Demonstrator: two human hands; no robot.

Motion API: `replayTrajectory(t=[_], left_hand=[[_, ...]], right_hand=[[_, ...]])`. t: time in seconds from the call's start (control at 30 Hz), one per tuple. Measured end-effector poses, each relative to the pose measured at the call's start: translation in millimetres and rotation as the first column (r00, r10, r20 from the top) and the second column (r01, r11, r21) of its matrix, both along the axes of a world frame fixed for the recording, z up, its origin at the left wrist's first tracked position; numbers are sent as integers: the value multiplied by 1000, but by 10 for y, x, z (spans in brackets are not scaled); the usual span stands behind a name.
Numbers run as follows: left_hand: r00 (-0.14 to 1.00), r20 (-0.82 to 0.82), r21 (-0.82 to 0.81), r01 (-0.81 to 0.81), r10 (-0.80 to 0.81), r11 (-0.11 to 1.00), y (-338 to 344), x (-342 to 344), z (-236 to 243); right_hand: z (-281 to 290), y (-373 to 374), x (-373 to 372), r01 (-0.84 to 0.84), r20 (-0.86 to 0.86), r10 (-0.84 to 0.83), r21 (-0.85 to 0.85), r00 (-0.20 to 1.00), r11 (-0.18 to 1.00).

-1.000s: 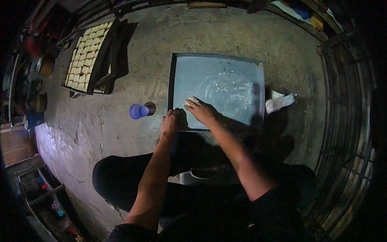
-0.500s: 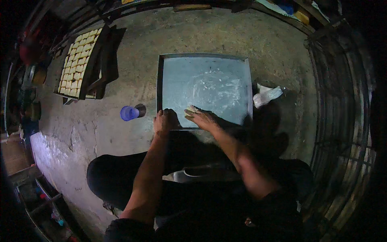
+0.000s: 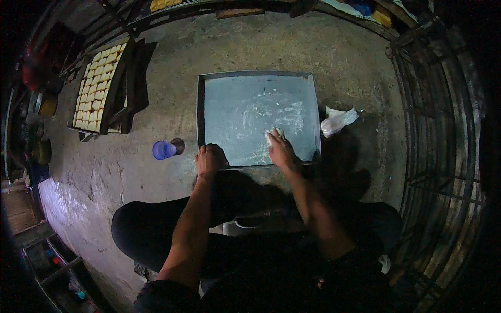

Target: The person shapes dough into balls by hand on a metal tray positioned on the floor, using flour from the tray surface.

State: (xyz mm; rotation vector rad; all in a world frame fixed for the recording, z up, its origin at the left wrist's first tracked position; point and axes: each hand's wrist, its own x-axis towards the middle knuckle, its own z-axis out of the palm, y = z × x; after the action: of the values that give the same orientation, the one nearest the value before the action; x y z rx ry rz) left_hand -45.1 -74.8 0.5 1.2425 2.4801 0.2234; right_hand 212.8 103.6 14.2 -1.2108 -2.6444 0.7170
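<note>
In front of my crossed legs lies a shallow metal tray (image 3: 235, 104) with white smears and flecks on its bluish-grey bottom. My left hand (image 3: 207, 157) is closed on the tray's near-left corner. My right hand (image 3: 281, 148) presses a pale crumpled wad (image 3: 273, 134), maybe cloth or dough, onto the tray's lower middle; the fingers partly cover it. Left of the tray stands a blue translucent cup (image 3: 163, 150). A white plastic bag (image 3: 336, 122) rests on the floor just right of the tray.
A tray of pale dough pieces (image 3: 96, 91) sits tilted on a stand at upper left. Dark metal racks (image 3: 438, 156) line the right side. Shelving with containers runs along the left, and a wooden crate (image 3: 57, 263) is at lower left. All around is concrete floor (image 3: 156, 198).
My right hand with the pale wad has moved right across the tray, away from my left hand. My left hand stays at the corner. The view has shifted slightly.
</note>
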Motion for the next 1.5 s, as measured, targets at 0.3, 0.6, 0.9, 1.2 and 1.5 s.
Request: replayTrajectory(t=[0.3, 0.6, 0.9, 1.2, 1.5], left_hand=[[999, -13, -66, -32, 31, 997, 59, 101, 201], [990, 104, -128, -78, 92, 989, 154, 149, 264], [999, 19, -100, -30, 32, 995, 281, 282, 339], [995, 0, -156, -100, 101, 983, 174, 204, 324], [980, 37, -134, -189, 195, 973, 216, 317, 332]], right_hand=[[89, -258, -205, -186, -220, 149, -160, 964, 969], [-131, -151, -329, -348, -200, 308, -214, 930, 913], [-156, 581, -134, 171, -189, -281, -450, 941, 876], [-81, 479, -244, 38, -32, -33, 175, 999, 984], [-79, 98, -566, -111, 163, 85, 156, 983, 982]])
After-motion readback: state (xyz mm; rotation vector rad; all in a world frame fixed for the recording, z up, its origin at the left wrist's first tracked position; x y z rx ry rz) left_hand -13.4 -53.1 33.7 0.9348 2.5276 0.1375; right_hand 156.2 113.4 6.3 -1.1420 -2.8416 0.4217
